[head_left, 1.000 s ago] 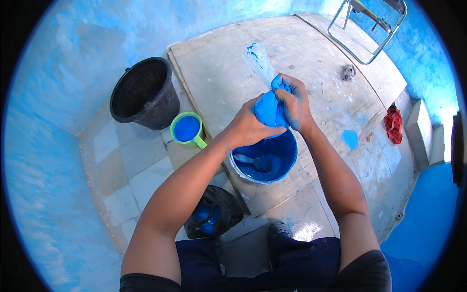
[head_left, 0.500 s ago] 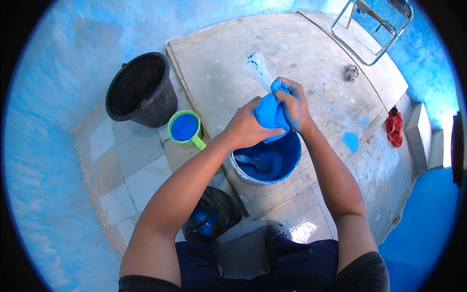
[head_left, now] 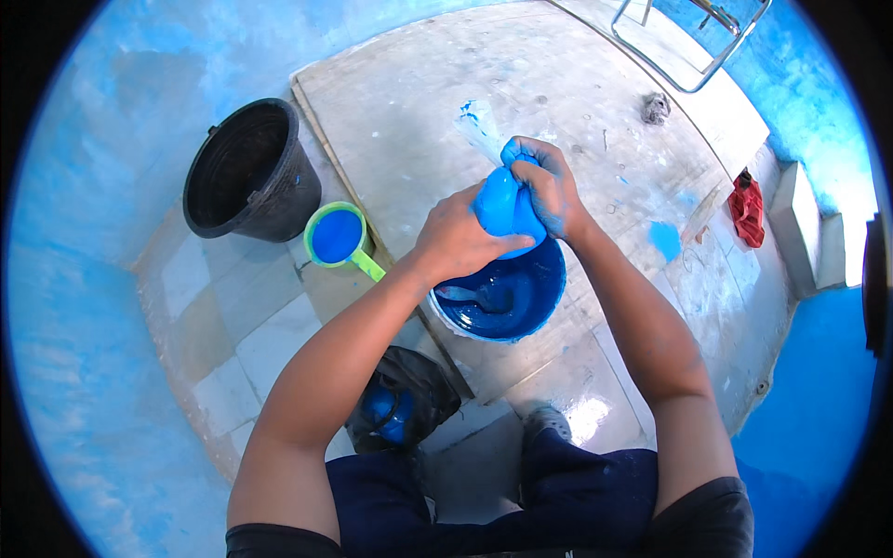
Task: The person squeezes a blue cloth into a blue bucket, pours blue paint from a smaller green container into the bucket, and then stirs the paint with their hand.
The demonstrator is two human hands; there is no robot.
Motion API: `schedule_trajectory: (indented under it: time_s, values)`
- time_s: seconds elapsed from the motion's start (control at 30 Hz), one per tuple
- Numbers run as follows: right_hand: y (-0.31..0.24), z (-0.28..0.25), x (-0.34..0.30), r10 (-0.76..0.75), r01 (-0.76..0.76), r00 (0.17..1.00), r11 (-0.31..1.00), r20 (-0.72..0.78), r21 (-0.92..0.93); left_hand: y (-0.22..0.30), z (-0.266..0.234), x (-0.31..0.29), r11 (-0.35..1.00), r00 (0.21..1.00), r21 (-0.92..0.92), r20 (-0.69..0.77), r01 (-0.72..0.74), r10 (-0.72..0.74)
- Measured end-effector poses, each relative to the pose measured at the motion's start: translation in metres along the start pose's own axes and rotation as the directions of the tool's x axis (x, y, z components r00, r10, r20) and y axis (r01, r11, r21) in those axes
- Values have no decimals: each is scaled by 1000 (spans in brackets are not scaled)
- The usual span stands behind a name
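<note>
Both of my hands grip a clear plastic bag (head_left: 498,203) bulging with bright blue paint. My right hand (head_left: 544,186), smeared with blue, is clenched round the bag's gathered neck; the loose clear end sticks up beyond it. Lower down, my left hand (head_left: 465,231) cups the full part from the left, thumb across its near side. The bag hangs above a bucket (head_left: 549,312) with dark blue liquid inside. In that liquid lies a partly sunken thing (head_left: 474,298) whose kind I cannot make out. The bag's underside is hidden.
A black tub (head_left: 237,177) stands at the left, beside a green dipper (head_left: 370,267) of blue paint. Near my left forearm sits a black plastic bag (head_left: 423,381) with something blue inside. A pale board (head_left: 391,112) lies under the bucket. A red cloth (head_left: 747,212) and a metal-framed chair (head_left: 693,88) are to the right.
The view has shifted slightly, so the whole scene sits a little further left and higher. The bag's blue bulge looks rounder and tighter between my hands. Both hands keep their hold.
</note>
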State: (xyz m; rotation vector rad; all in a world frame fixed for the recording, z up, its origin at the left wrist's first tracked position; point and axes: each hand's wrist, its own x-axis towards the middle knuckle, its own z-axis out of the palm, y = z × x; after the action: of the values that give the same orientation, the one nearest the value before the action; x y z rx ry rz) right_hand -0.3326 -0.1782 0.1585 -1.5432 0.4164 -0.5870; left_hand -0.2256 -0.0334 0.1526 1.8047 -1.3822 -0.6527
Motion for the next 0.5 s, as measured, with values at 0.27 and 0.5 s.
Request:
schedule_trajectory:
  time_s: [0.27, 0.5]
  values:
    - [6, -2, 10, 118, -115, 993, 983, -13, 145, -3, -1, 5, 1000, 1000, 6, 9, -30, 30]
    - [9, -4, 16, 201, -189, 979, 957, -32, 221, -7, 0, 5, 994, 995, 54, -21, -98, 99]
